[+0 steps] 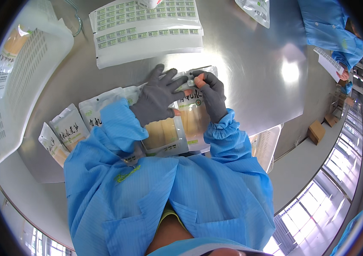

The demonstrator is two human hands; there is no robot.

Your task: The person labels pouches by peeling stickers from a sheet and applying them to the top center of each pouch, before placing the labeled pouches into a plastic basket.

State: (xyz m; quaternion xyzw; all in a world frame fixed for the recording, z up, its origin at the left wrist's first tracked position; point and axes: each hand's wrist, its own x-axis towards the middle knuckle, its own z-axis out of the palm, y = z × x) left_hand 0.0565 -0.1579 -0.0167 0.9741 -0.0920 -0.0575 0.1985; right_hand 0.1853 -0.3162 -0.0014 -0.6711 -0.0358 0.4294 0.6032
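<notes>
Both my hands wear grey gloves with some bare fingertips. My left hand lies spread over the upper part of the pouches, fingers apart. Under it are a clear-windowed pouch of pale yellow food and a second such pouch overlapping on its left. At the top edge of the right-hand pouch, my right hand pinches a small white-and-green label between thumb and forefinger. Whether the label touches the pouch fully I cannot tell. More pouches fan out to the left, partly behind my sleeve.
Sheets of green labels lie beyond my hands on the metal table. A white basket holding pouches stands at left; another basket is below the right edge. A pouch lies far right. A co-worker's sleeve shows beyond.
</notes>
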